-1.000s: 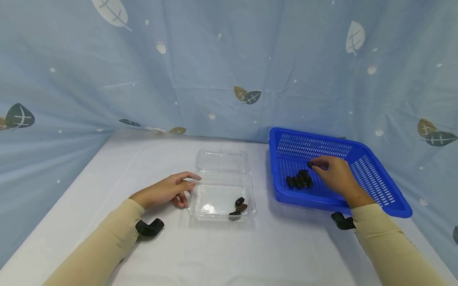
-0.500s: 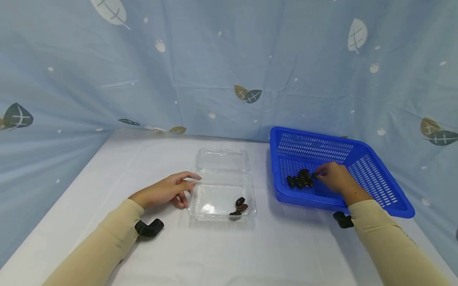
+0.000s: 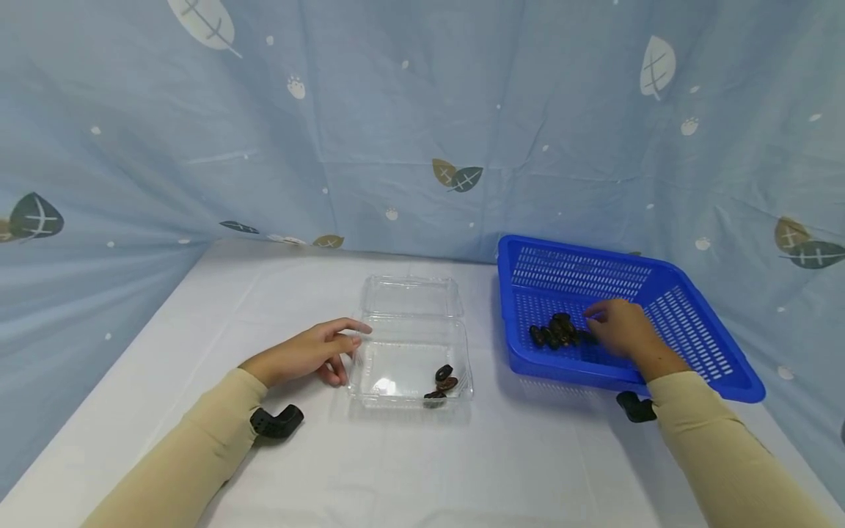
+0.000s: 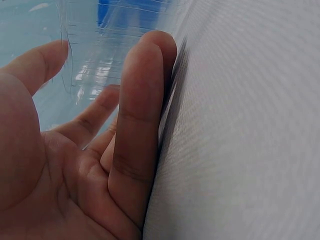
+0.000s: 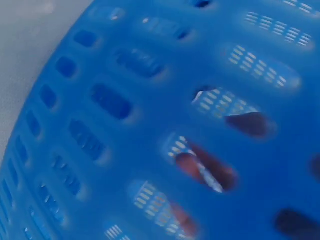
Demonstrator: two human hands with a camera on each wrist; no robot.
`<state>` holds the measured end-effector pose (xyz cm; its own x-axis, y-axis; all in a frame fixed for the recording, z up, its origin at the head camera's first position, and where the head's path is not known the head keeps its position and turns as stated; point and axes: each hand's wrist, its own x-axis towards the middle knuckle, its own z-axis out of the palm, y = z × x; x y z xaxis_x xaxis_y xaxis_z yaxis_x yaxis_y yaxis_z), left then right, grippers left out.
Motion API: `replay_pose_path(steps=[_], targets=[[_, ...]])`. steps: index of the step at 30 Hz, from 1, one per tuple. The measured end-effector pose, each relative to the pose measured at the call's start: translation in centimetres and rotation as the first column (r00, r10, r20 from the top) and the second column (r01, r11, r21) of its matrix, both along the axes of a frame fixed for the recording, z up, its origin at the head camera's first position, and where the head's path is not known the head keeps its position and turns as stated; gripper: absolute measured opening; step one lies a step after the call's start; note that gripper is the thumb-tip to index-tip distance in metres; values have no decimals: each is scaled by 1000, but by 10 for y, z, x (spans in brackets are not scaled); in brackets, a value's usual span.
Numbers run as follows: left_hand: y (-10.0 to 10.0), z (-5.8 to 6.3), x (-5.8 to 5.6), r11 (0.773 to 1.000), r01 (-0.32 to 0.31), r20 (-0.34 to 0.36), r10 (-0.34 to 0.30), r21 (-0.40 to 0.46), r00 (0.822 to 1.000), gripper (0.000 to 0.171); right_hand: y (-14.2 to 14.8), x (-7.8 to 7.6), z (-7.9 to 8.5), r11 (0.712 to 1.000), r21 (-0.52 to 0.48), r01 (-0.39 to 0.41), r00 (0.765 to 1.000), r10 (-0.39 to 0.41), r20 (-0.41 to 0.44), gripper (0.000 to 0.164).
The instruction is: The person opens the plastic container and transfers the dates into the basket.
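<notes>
My left hand point(image 3: 317, 350) lies at the left side of a clear plastic clamshell box point(image 3: 396, 359), its thumb and index finger at the box's edge. The left wrist view shows the fingers point(image 4: 140, 85) loosely spread, the lowest along the white cloth. Several dark dates point(image 3: 446, 383) lie in the box's front right corner. On the right, my right hand point(image 3: 617, 326) reaches into a blue plastic basket point(image 3: 535, 361), beside a small heap of dark dates point(image 3: 558, 331). No date shows between its thumb and index finger. Through the basket's slots, the right wrist view shows parts of fingers point(image 5: 187, 167).
The box's clear lid point(image 3: 411, 296) is folded back behind it. A white cloth point(image 3: 370, 469) covers the table, and a blue leaf-printed curtain point(image 3: 396, 110) stands along the back. The basket's raised rim point(image 3: 719, 330) surrounds the right hand.
My right hand has lowered the date it pinched to the right end of the heap, and its fingers have come off it. The left hand stays in place.
</notes>
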<state>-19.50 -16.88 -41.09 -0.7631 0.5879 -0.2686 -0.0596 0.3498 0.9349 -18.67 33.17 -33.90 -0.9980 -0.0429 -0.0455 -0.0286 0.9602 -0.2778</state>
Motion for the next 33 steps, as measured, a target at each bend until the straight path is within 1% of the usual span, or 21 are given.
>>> replay_pose_path(steps=[3, 6, 9, 11, 13, 14, 16, 19, 20, 22, 24, 26, 27, 30, 33], targets=[[0, -1, -1, 1000, 0, 2, 0, -1, 1000, 51, -6, 6, 6, 998, -46, -42, 992, 36, -118, 29], [0, 0, -1, 1000, 1, 2, -1, 3, 1000, 51, -23, 16, 15, 989, -110, -94, 971, 67, -229, 26], [-1, 1, -1, 1000, 8, 6, -8, 15, 1000, 52, -50, 26, 23, 971, -142, -192, 927, 132, -352, 20], [-3, 2, -1, 1000, 13, 9, -14, 23, 1000, 51, -70, 33, 27, 950, -146, -276, 886, 193, -420, 18], [-5, 2, 0, 999, 18, 11, -18, 32, 1000, 51, -90, 39, 30, 926, -142, -351, 854, 254, -453, 18], [-5, 2, 0, 999, 16, 15, -17, 36, 1000, 51, -100, 42, 31, 911, -148, -385, 845, 283, -455, 19], [-7, 1, 0, 999, 18, 17, -19, 47, 1000, 51, -118, 47, 32, 877, -177, -447, 833, 336, -440, 21], [-10, -1, -1, 998, 8, 35, -10, 64, 999, 49, -142, 50, 29, 824, -231, -517, 824, 407, -395, 21], [-10, -2, -1, 998, 2, 40, -5, 67, 999, 48, -149, 50, 27, 808, -254, -532, 824, 425, -374, 21], [-11, -3, -1, 997, -12, 56, 7, 76, 998, 47, -161, 49, 22, 790, -287, -541, 832, 452, -323, 19], [-11, -3, -1, 996, -24, 62, 19, 80, 998, 46, -170, 46, 16, 789, -306, -533, 844, 472, -255, 18], [-10, -2, -1, 997, -35, 58, 31, 65, 998, 47, -178, 43, 10, 799, -317, -512, 859, 480, -177, 17], [-9, -1, 0, 998, -39, 55, 36, 56, 998, 48, -181, 41, 8, 802, -321, -504, 863, 486, -142, 17], [-8, 1, 1, 999, -45, 40, 44, 26, 998, 48, -189, 38, 3, 817, -313, -484, 868, 494, -51, 18], [-8, 2, 1, 999, -38, 29, 37, 20, 999, 46, -193, 37, -2, 820, -297, -489, 862, 507, -20, 19]])
